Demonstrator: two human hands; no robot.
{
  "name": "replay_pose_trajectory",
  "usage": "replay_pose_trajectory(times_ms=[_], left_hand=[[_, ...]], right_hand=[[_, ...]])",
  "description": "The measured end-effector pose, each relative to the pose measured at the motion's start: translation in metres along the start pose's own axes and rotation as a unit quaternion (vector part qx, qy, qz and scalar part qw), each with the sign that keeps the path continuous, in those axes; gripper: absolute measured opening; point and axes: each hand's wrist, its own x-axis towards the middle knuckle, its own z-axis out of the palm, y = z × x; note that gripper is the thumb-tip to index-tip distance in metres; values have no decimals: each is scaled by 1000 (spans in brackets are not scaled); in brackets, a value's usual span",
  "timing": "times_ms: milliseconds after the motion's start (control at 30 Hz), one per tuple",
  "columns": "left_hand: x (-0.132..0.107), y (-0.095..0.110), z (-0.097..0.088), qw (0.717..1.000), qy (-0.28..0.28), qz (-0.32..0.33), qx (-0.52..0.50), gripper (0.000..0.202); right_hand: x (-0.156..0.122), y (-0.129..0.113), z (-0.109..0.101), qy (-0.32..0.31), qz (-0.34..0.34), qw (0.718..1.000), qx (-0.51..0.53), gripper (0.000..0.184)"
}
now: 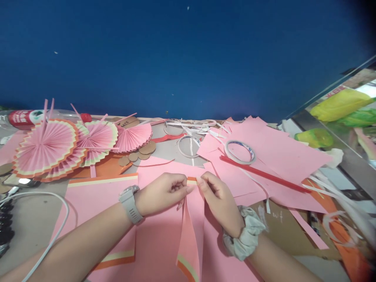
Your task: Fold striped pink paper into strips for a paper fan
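Note:
A pink paper strip (194,219) with orange and cream bands at its ends hangs folded lengthwise between my hands. My left hand (166,192), with a grey watch on the wrist, pinches its top left edge. On the other side my right hand (216,196), a pale scrunchie at its wrist, grips the top right edge. The strip's lower end flares open toward me. Beneath lie pink sheets, and to the left is a flat pink sheet (105,211) with orange and cream borders.
Pleated pink paper fans (44,147) stand at the left by a plastic bottle (26,118). Tape rolls (240,152), a red strip (264,174) and stacked pink paper (282,145) lie at the back right. Brown cardboard discs (147,148) sit behind my left hand. A white cable (66,219) crosses the left side.

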Motion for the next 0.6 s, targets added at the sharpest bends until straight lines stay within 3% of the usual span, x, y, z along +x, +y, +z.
replay_pose_trajectory(times_ms=[267,600], left_hand=[[0,0,0,999,-33,-3,13,36],[2,3,-1,998,-31,0,50,36]], right_hand=[[0,-1,-2,15,-7,1000,16,30],[-1,-1,-2,22,-2,1000,22,30]])
